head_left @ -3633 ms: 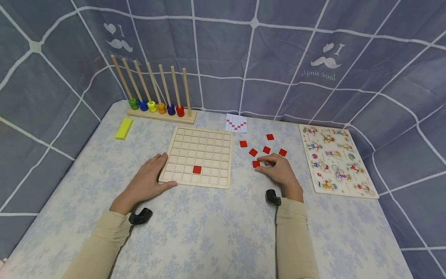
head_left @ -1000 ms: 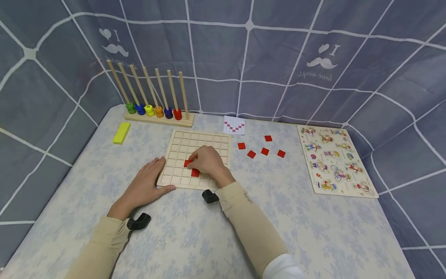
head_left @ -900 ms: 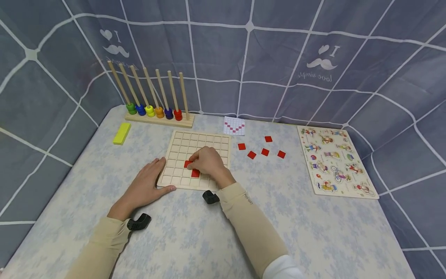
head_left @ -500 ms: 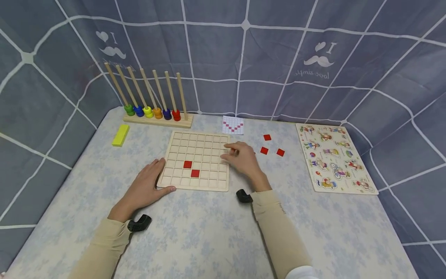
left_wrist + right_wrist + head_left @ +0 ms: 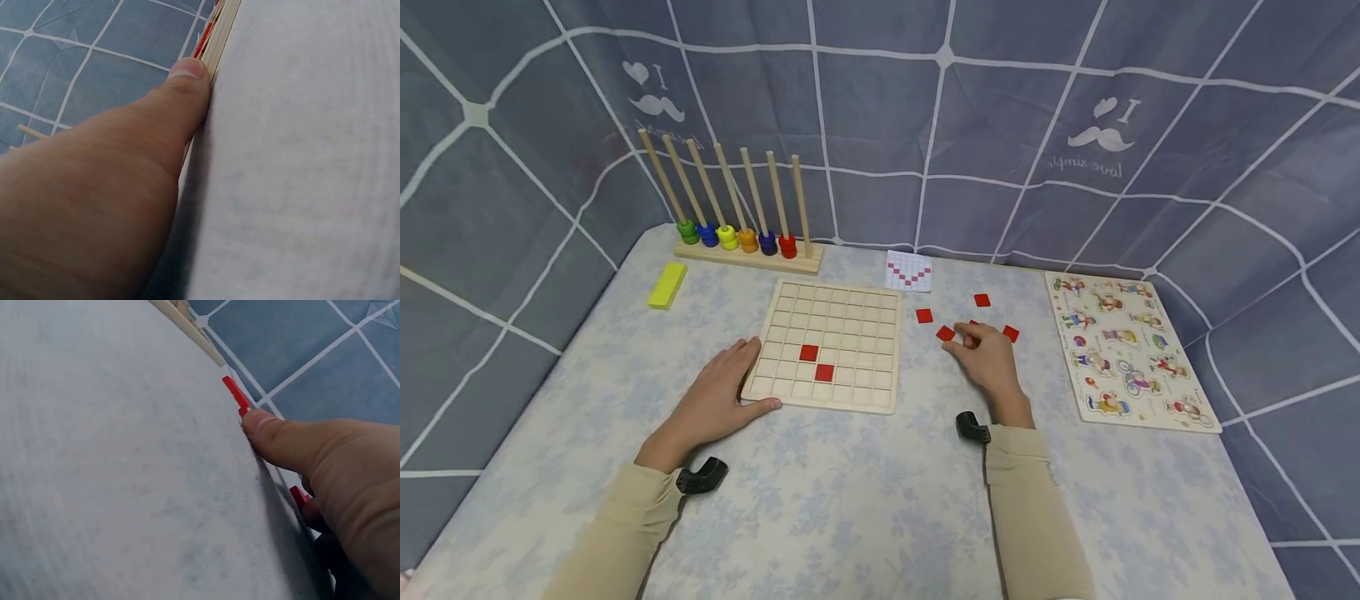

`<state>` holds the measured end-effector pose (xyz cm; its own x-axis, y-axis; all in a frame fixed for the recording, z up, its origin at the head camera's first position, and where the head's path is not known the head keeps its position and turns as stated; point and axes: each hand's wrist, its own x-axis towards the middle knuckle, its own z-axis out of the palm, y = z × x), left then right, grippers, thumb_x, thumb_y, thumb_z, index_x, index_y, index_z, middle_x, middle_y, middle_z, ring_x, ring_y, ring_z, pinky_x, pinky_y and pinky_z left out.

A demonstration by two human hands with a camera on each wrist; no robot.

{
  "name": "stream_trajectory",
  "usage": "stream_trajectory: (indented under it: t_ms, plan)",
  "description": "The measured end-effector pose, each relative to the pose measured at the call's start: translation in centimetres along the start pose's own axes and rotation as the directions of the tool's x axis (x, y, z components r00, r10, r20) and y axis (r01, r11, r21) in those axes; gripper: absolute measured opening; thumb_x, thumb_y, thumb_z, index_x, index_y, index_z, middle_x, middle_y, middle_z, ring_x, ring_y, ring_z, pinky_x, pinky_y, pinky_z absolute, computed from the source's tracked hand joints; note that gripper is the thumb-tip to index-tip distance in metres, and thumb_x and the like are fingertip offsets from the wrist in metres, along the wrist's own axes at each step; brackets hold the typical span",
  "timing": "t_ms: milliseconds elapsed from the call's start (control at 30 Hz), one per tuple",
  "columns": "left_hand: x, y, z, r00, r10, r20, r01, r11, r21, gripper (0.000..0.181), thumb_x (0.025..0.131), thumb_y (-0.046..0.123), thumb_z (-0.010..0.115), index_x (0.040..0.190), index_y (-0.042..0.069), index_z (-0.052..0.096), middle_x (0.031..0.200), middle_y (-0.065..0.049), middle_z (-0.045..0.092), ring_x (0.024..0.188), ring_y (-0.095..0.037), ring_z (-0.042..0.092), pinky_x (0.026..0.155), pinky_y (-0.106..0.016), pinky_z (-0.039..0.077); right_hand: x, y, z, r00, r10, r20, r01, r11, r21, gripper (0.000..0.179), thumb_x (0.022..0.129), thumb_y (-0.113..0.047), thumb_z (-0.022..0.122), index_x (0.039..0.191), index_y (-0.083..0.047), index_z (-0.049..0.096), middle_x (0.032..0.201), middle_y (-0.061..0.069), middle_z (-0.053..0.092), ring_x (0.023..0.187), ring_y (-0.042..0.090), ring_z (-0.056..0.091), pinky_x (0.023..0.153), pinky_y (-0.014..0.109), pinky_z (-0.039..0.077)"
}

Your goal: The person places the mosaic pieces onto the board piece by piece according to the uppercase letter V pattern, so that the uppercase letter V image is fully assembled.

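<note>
A wooden grid board [image 5: 865, 350] lies on the table in the head view, with one red square tile [image 5: 808, 353] and a second red tile [image 5: 824, 372] in its cells. My left hand [image 5: 718, 396] rests at the board's left front corner, fingers extended along the side and thumb against the front edge. Right of the board, my right hand [image 5: 988, 358] pinches a loose red tile [image 5: 945, 333] between thumb and index finger. The right wrist view shows the thumb [image 5: 269, 431] against a red tile's edge. Other fingers partly cover another red tile [image 5: 973, 322].
Nearby lie further red tiles [image 5: 924, 316]. A pattern card [image 5: 908, 271] sits behind the board. At the back left stand a peg rack with coloured rings [image 5: 748, 256] and a yellow block [image 5: 667, 286]. A picture puzzle board [image 5: 1127, 350] is at the right.
A second red tile has been laid in the board, up and left of the first. My right hand has since moved right, off the board, to the loose tiles. The left hand stays put.
</note>
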<state>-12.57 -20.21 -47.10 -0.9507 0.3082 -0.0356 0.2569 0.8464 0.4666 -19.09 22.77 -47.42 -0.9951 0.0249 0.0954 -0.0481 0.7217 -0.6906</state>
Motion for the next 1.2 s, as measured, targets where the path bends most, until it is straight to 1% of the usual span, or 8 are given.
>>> stream_trajectory:
  t_ms: [200,333,533,733,867,967,1067,1200]
  plan:
    - [-0.2,-0.2,-0.1,1.0,0.0,0.001,0.0,1.0,0.007,0.111,0.089,0.062,0.07,0.164,0.003,0.013,0.169,-0.023,0.022,0.157,-0.044,0.017,0.126,-0.061,0.016,-0.1,-0.1,0.6,0.998,0.069,0.001,-0.069,0.998,-0.012,0.042,0.091,-0.032,0.079,0.124,-0.006,0.074,0.079,0.003,0.053,0.078,0.02,0.048,0.074,0.033,0.043]
    - [-0.2,-0.2,-0.2,1.0,0.01,0.004,-0.01,1.0,0.003,0.111,0.089,0.062,0.07,0.164,0.002,0.013,0.169,-0.022,0.022,0.157,-0.043,0.017,0.126,-0.061,0.016,-0.3,-0.1,0.6,0.997,0.076,-0.008,-0.076,0.997,-0.022,0.037,0.092,-0.03,0.078,0.121,-0.007,0.075,0.078,0.003,0.053,0.076,0.02,0.048,0.074,0.032,0.044]
    - [-0.3,-0.3,-0.2,1.0,0.018,0.006,-0.018,1.0,0.003,0.111,0.089,0.061,0.07,0.164,0.002,0.013,0.169,-0.022,0.021,0.157,-0.043,0.017,0.126,-0.061,0.016,-0.5,-0.3,0.6,1.0,0.026,0.003,-0.025,0.997,-0.076,0.03,0.094,-0.028,0.075,0.114,-0.005,0.076,0.074,0.002,0.053,0.072,0.018,0.049,0.073,0.031,0.045]
    - [-0.3,0.1,-0.3,1.0,0.016,0.002,-0.016,1.0,-0.008,0.11,0.089,0.06,0.071,0.164,0.002,0.014,0.169,-0.023,0.021,0.157,-0.044,0.017,0.126,-0.062,0.016,-0.5,-0.7,0.3,1.0,-0.024,0.009,0.024,0.995,-0.099,0.029,0.093,-0.025,0.072,0.112,-0.004,0.075,0.075,0.003,0.055,0.076,0.022,0.053,0.077,0.034,0.048]
    - [-0.2,0.1,-0.2,1.0,0.007,0.007,-0.007,1.0,0.001,0.111,0.089,0.06,0.071,0.164,0.001,0.014,0.169,-0.022,0.021,0.157,-0.043,0.017,0.126,-0.062,0.015,-0.4,-1.0,0.5,0.999,-0.048,-0.007,0.047,0.995,-0.093,0.024,0.092,-0.025,0.071,0.106,-0.005,0.075,0.077,0.003,0.054,0.078,0.02,0.051,0.075,0.032,0.046]
    - [-0.1,0.1,-0.1,1.0,0.009,0.005,-0.009,1.0,0.006,0.111,0.089,0.059,0.072,0.163,0.001,0.014,0.169,-0.022,0.021,0.157,-0.043,0.016,0.127,-0.061,0.015,-0.1,-2.2,1.1,0.996,-0.084,0.003,0.084,0.995,-0.053,0.024,0.092,-0.026,0.072,0.105,-0.006,0.075,0.078,0.004,0.053,0.076,0.02,0.05,0.074,0.033,0.045]
    - [-0.1,0.2,-0.2,1.0,0.015,0.005,-0.015,1.0,0.005,0.11,0.089,0.059,0.071,0.163,0.001,0.014,0.169,-0.023,0.021,0.157,-0.043,0.016,0.127,-0.061,0.015,0.3,-4.3,2.1,0.99,-0.127,0.058,0.127,0.992,-0.01,0.027,0.093,-0.028,0.072,0.109,-0.007,0.075,0.078,0.003,0.052,0.076,0.02,0.05,0.078,0.033,0.047]
    - [0.0,0.3,-0.2,1.0,0.02,0.0,-0.02,1.0,-0.002,0.11,0.09,0.058,0.071,0.163,0.0,0.014,0.168,-0.024,0.022,0.157,-0.044,0.017,0.126,-0.062,0.015,1.1,-7.7,3.9,0.965,-0.214,0.15,0.214,0.977,0.016,0.029,0.094,-0.031,0.071,0.112,-0.009,0.075,0.077,0.0,0.052,0.078,0.017,0.049,0.077,0.032,0.048]
